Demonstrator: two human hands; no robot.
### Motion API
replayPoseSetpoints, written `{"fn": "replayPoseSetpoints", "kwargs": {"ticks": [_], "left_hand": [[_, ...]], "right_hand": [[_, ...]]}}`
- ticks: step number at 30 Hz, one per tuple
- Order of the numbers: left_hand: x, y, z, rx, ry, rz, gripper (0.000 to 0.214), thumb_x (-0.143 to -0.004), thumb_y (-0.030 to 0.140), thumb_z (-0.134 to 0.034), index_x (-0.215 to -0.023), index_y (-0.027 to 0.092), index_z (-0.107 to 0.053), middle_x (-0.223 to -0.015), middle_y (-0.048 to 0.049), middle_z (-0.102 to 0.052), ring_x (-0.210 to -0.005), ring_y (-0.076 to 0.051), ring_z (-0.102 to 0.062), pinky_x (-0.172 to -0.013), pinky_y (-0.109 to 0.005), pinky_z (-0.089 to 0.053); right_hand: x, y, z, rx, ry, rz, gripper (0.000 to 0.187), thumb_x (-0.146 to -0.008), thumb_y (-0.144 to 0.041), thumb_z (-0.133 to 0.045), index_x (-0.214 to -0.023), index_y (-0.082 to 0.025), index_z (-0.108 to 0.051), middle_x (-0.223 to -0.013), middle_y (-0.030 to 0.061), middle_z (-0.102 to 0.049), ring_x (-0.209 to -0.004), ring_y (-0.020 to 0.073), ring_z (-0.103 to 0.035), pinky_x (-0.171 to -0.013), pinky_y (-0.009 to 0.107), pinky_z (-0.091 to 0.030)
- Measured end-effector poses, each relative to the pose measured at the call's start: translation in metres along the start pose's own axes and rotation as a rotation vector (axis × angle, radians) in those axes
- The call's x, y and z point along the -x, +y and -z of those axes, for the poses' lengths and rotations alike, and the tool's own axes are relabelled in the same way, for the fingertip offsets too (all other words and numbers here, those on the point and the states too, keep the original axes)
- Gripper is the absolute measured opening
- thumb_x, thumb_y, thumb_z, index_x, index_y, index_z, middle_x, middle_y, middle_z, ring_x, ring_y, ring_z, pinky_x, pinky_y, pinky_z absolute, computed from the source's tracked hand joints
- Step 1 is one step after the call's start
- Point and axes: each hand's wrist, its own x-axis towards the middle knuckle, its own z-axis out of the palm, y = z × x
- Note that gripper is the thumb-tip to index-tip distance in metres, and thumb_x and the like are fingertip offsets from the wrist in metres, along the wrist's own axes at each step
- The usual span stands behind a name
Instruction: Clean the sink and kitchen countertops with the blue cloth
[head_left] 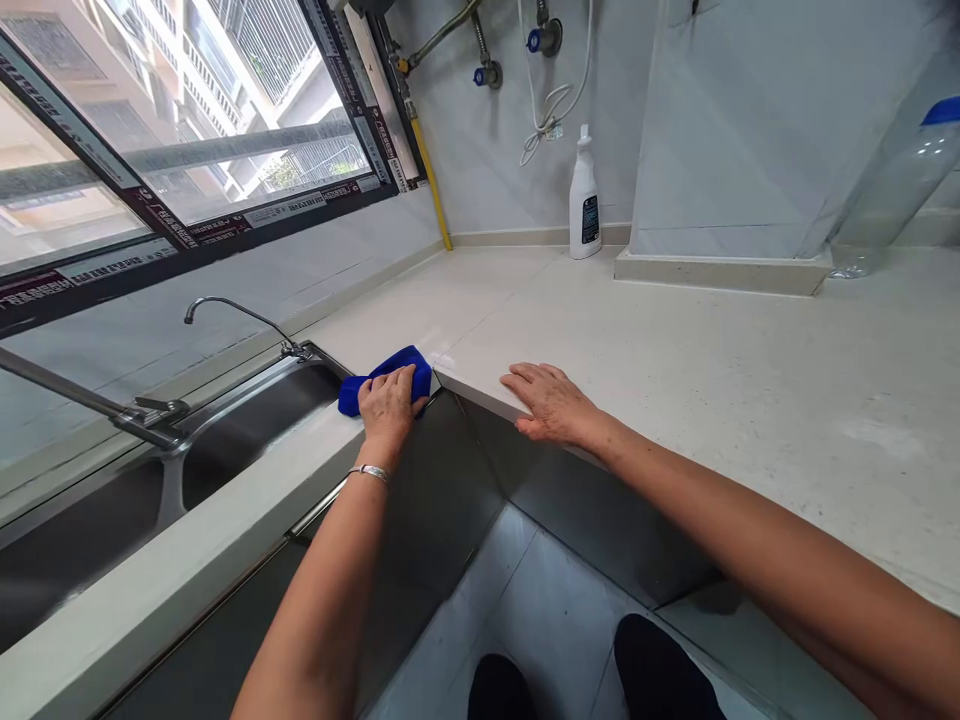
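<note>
My left hand (388, 402) grips a blue cloth (409, 362), pressing it on the pale countertop by the inner corner, just right of the sink. The thumb hangs by the counter's front edge, and some of the cloth is hidden under the fingers. Over on the right-hand stretch of the pale countertop (712, 370), my right hand (551, 402) rests at the front edge. Its fingers are stretched out over the top, the thumb lies at the edge, and nothing is in it.
A double steel sink (247, 435) with a faucet (150, 425) and a thin curved spout (240, 308) lies left. A white spray bottle (584, 200) stands by the back wall. A clear plastic jug (892, 190) stands far right. Dark cabinets (420, 520) are below.
</note>
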Motion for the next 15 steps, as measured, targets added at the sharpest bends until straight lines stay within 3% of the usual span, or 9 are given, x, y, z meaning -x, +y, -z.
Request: {"fn": "replayPoseSetpoints", "kwargs": {"ticks": [6,15], "left_hand": [[0.030,-0.025,0.011,-0.043,-0.018,0.011,0.052,-0.094,0.038,-0.060,-0.141,0.021,-0.051,-0.139,-0.0087,-0.062,-0.124,-0.031,-0.055,-0.108,-0.045,-0.035],[0.096,-0.088,0.034,-0.086,-0.067,0.037,0.059,-0.091,0.047,-0.064,-0.143,0.021,-0.051,-0.142,-0.0088,-0.060,-0.129,-0.031,-0.053,-0.111,-0.045,-0.036]], "right_hand": [[0.001,0.003,-0.001,0.000,0.016,0.012,0.055,-0.081,-0.024,-0.067,-0.134,-0.019,-0.053,-0.149,0.0144,-0.049,-0.141,0.0283,-0.043,-0.120,0.045,-0.029],[0.002,0.005,-0.001,-0.003,0.004,0.049,0.046,-0.084,-0.025,-0.064,-0.128,-0.019,-0.054,-0.143,0.0144,-0.053,-0.137,0.0286,-0.046,-0.119,0.046,-0.030]]}}
